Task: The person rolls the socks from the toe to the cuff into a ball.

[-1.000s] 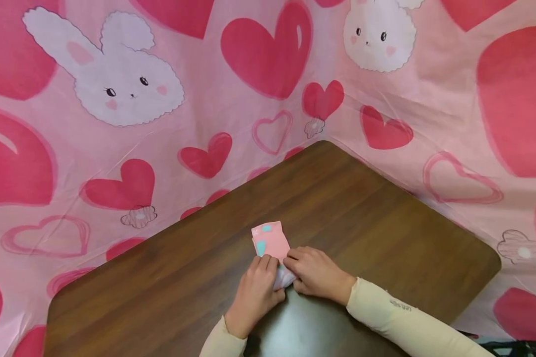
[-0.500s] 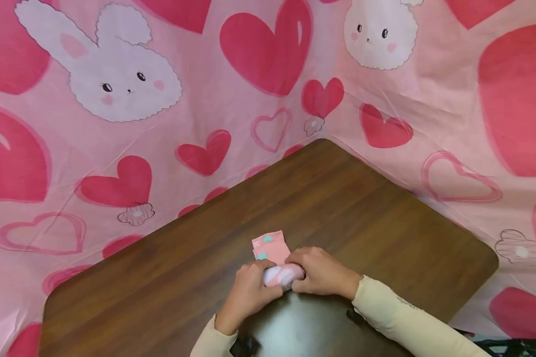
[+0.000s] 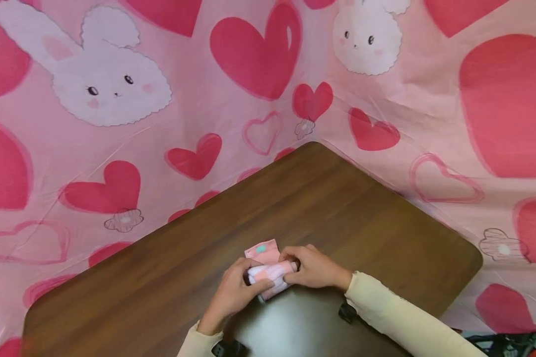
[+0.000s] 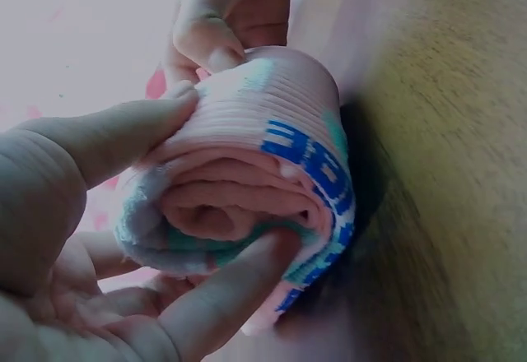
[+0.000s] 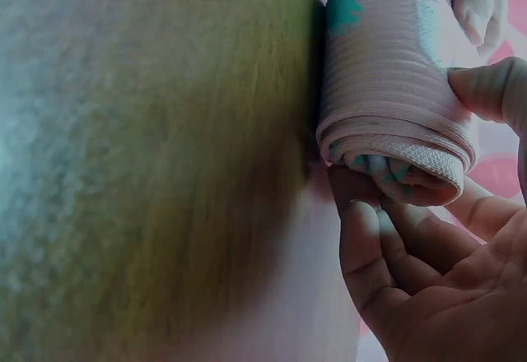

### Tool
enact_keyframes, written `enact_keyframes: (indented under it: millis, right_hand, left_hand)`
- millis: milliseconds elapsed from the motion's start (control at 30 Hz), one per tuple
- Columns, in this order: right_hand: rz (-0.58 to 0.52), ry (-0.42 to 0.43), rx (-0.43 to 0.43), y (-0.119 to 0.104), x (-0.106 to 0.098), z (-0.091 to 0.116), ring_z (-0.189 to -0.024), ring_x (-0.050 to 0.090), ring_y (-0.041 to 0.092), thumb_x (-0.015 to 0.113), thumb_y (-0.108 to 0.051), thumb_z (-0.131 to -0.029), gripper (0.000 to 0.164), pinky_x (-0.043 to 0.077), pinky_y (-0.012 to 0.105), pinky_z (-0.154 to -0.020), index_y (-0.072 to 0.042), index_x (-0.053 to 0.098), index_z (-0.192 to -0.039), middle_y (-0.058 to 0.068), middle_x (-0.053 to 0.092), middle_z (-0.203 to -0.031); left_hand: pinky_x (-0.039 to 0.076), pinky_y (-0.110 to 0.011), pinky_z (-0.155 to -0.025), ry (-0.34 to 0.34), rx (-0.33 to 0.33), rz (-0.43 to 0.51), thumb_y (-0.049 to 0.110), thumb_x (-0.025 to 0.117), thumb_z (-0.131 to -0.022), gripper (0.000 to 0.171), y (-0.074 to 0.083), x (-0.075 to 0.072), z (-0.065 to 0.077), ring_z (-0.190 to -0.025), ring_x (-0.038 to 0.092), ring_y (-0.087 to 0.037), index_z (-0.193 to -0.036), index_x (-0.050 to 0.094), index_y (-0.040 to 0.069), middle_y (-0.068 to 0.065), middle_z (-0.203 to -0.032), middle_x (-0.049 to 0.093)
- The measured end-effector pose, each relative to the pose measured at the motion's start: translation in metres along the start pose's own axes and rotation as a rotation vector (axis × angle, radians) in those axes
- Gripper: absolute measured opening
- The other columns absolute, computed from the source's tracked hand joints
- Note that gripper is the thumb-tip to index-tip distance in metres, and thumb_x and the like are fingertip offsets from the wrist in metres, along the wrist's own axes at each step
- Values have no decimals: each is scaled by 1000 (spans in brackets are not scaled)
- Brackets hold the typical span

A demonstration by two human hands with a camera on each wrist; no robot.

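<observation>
A pair of pink socks [image 3: 272, 273], partly rolled up, lies between both hands above the table's near part. A flat pink end with a teal spot [image 3: 261, 249] sticks out on the far side. My left hand [image 3: 233, 291] grips the roll's left end, thumb on the near side. My right hand [image 3: 316, 267] pinches its right end. In the left wrist view the rolled layers of the sock [image 4: 247, 189] show a spiral, with blue lettering on the ribbed cuff and a fingertip pressed into the end. The right wrist view shows the ribbed roll [image 5: 395, 74] between thumb and fingers.
The dark wooden table [image 3: 161, 277] has rounded corners. A pink cloth [image 3: 187, 89] with hearts and rabbit faces hangs behind its two far edges. Small black devices sit under the wrists, one near the right sleeve [image 3: 393, 307].
The roll has grown thicker and the flat part beyond it shorter. Both hands have shifted from over the socks to the roll's two ends, and a strip now shows below it.
</observation>
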State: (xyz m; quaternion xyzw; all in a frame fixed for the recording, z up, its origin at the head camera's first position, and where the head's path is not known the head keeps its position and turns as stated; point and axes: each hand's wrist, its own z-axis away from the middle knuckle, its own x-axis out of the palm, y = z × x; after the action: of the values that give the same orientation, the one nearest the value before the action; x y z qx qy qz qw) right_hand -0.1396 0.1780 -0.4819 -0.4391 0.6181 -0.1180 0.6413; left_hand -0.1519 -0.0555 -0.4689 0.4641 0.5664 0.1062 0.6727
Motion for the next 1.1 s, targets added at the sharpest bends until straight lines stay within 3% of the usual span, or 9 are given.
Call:
enact_keyframes:
  millis: [133,233,433,600,667,767,900,1100]
  right_hand:
    - [-85,-107,-76,-10,21,-26,-57,45,0,69,-26,-73,22,37,19,-49,-26,59,-92,-18,56,-71]
    - [-122,-149,-96,-15,29,-36,-61,47,2,69,-26,-74,22,40,19,-52,-24,59,-94,-17,57,-76]
    - [-174,-163,-39,-14,23,-29,-70,56,3,70,-26,-76,37,46,22,-60,-19,56,-110,-13,61,-88]
    - [-222,-97,-12,-11,15,-16,-72,59,8,72,-22,-76,44,49,26,-63,-15,52,-115,-6,61,-93]
    - [-182,-37,-21,-9,12,-11,-75,57,8,74,-21,-74,43,48,27,-64,-16,54,-112,-6,58,-95]
    - [-44,49,-77,-4,10,-5,-79,52,7,77,-18,-70,41,45,27,-66,-21,55,-105,-9,53,-96]
    - [50,125,-134,4,6,1,-79,49,7,80,-15,-64,43,42,27,-66,-25,58,-99,-13,52,-93]
    - [64,122,-132,7,1,0,-79,51,3,79,-34,-68,36,43,26,-69,-25,61,-99,-16,55,-93]
  left_hand:
    - [42,-24,-54,61,-175,55,47,73,-70,37,-15,-17,28,-66,50,-11,-98,64,24,7,-79,54]
    - [42,-24,-53,109,-202,69,43,74,-71,38,-19,-22,41,-65,51,-10,-102,63,24,8,-77,55]
    - [42,-28,-65,191,18,-27,31,74,-75,35,-13,-11,41,-80,50,-11,-106,57,24,6,-99,53]
    - [42,-35,-69,292,166,-248,37,75,-73,27,-3,-1,33,-94,47,-21,-94,65,25,-7,-120,45]
    - [42,-35,-69,327,242,-341,35,77,-70,28,2,2,27,-93,45,-23,-91,68,21,-8,-118,48]
    - [42,-34,-70,307,345,-422,27,80,-66,31,12,5,17,-90,43,-22,-94,70,15,-2,-103,54]
    - [45,-30,-70,229,379,-429,25,81,-64,37,19,6,3,-83,47,-14,-98,70,15,4,-90,56]
    - [46,-27,-68,111,318,-349,27,75,-74,33,16,3,-4,-78,52,-10,-103,67,14,4,-95,56]
